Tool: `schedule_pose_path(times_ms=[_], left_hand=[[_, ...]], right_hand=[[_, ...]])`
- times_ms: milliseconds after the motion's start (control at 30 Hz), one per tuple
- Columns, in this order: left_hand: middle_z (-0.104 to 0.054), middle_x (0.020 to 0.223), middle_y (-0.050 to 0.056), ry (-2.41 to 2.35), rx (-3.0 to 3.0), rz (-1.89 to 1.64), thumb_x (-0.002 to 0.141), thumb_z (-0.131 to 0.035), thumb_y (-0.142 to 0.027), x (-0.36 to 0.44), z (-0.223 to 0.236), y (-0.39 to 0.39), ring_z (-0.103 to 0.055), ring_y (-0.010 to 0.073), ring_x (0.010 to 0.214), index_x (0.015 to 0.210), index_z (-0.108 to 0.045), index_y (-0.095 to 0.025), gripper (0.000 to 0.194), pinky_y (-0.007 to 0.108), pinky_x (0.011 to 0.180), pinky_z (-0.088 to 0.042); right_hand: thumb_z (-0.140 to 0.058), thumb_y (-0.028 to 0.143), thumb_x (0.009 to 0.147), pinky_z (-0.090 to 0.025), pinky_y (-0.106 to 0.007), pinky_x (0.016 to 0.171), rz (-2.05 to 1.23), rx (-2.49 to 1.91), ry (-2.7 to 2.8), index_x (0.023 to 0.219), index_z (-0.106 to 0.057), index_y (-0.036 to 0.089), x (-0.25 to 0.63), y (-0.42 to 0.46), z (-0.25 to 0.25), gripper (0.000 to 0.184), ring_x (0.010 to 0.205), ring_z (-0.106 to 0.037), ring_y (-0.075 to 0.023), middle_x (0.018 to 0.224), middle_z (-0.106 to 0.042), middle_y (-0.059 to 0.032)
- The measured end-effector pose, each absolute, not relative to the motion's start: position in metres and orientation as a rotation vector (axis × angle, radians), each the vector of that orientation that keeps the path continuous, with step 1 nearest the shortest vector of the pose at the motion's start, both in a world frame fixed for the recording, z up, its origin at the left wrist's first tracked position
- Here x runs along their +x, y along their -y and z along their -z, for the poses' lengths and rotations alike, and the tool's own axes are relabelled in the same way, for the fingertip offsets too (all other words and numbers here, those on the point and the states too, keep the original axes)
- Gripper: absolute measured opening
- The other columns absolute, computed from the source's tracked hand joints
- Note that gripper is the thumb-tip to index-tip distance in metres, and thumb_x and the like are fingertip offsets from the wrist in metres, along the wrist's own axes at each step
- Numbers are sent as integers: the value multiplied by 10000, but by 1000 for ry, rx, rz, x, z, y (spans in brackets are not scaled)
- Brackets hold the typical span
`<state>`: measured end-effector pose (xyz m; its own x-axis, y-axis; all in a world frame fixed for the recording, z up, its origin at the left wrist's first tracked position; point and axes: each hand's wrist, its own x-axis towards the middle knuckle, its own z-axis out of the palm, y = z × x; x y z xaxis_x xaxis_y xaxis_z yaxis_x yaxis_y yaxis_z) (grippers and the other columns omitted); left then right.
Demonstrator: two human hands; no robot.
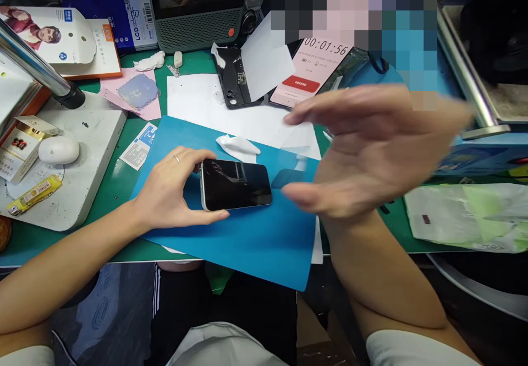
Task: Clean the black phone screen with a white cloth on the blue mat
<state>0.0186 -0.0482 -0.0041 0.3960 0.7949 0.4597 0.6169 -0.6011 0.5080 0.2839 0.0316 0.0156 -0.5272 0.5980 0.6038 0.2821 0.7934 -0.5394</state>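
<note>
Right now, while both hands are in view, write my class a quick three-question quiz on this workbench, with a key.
1. Where does the left hand grip the smartphone?
2. True or false: the right hand is apart from the smartphone.
3. What lies just beyond the smartphone, by the far edge of the blue mat?
A) a yellow lighter
B) a crumpled white tissue
C) a cigarette pack

Key: 1. By its edges, between thumb and fingers. 2. True. 3. B.
</note>
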Motion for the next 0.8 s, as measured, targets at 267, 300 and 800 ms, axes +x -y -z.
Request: schedule_pose_path(times_ms=[267,300,800], left_hand=[[-781,1044,115,-1189,2497,-627,902,-795,-609,16,1,49,-744,310,987,1337,-601,-124,680,437,822,-622],[-783,1034,110,-1178,2509,-600,911,-783,-613,16,0,49,-744,307,984,1344,-598,-124,678,432,827,-619],[-780,1128,113,-1077,2488,-610,924,-759,-649,18,6,48,-723,307,1035,1399,-577,-175,695,427,845,-597]], right_hand=[[-732,843,878,-647,-523,1014,-310,-714,1560,1322,-635,406,278,-47,-19,630,1187,-737,-326,1269,-639,-34],[-749,845,861,-638,-531,1047,-370,-696,1520,1320,-614,404,275,-47,-18,651,1211,-728,-327,1276,-645,-30],[-716,570,1030,-571,-584,1182,-881,-729,2073,1712,-208,372,253,-74,28,873,1489,-617,-325,1626,-591,-146]])
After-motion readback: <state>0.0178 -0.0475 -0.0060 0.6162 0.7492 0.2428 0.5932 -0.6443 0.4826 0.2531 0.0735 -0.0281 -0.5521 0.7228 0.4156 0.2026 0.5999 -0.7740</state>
